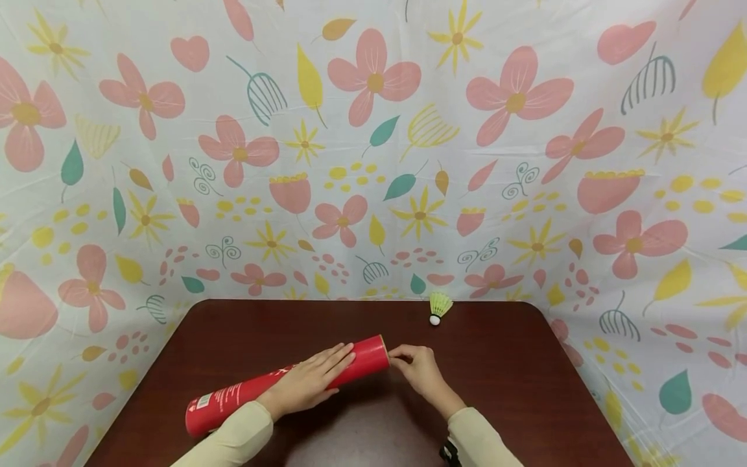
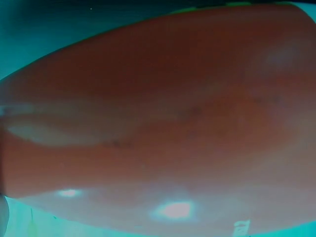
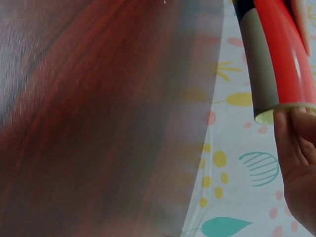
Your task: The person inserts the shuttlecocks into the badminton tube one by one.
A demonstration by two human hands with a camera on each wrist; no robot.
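A long red cardboard tube (image 1: 363,360), like a shuttlecock tube, lies slantwise over the table with its right end raised. My left hand (image 1: 312,383) grips it from above near that end, fingers laid across the top and the thumb below. Red tube wall (image 2: 163,89) fills the left wrist view, blurred. At the tube's open right end is my right hand (image 1: 419,371), its fingertips just inside the rim. In the right wrist view the thumb and fingers (image 3: 291,138) meet at the pale rim; I cannot tell what they hold inside. A yellow-green shuttlecock (image 1: 439,308) lies near the far edge.
The dark reddish-brown table (image 1: 496,389) has rounded far corners. Behind and beside it hangs a white cloth (image 1: 373,162) printed with flowers and leaves. A dark strap (image 1: 449,452) shows at the right sleeve.
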